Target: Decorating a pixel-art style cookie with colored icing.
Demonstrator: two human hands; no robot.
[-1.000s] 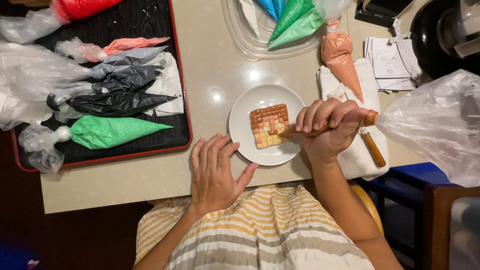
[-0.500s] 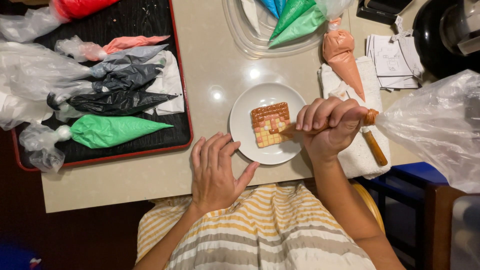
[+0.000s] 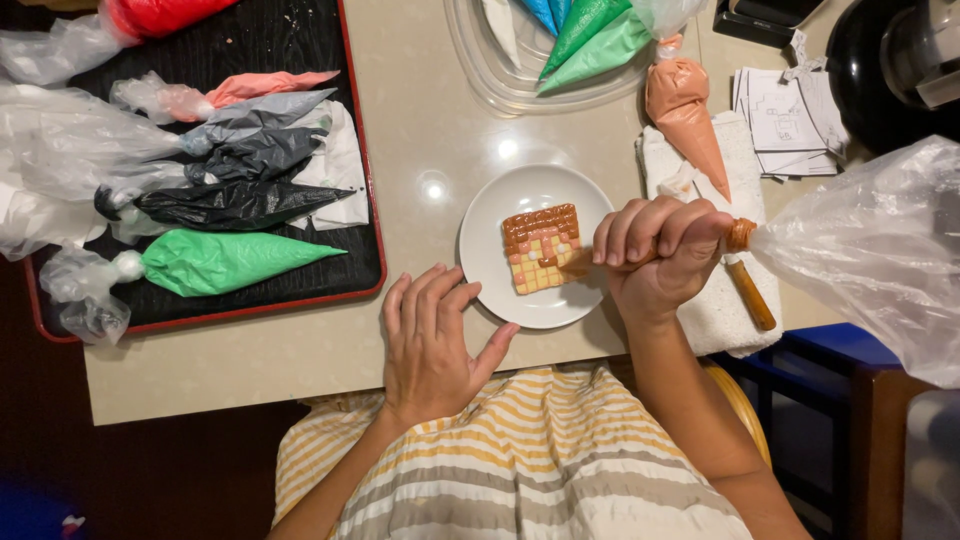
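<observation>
A square cookie (image 3: 541, 248) iced in a grid of brown, pink and yellow squares lies on a small white plate (image 3: 498, 212) near the table's front edge. My right hand (image 3: 655, 252) is closed around a piping bag of brown icing (image 3: 880, 250), its tip resting at the cookie's right edge. My left hand (image 3: 432, 335) lies flat on the table with fingers together, its thumb touching the plate's lower left rim.
A black tray with a red rim (image 3: 360, 180) at left holds piping bags: green (image 3: 225, 262), black (image 3: 235, 204), grey, pink and red. A clear container (image 3: 490, 85) with more bags stands behind the plate. An orange bag (image 3: 688, 115) and a wooden-handled tool (image 3: 750, 295) lie on a white towel.
</observation>
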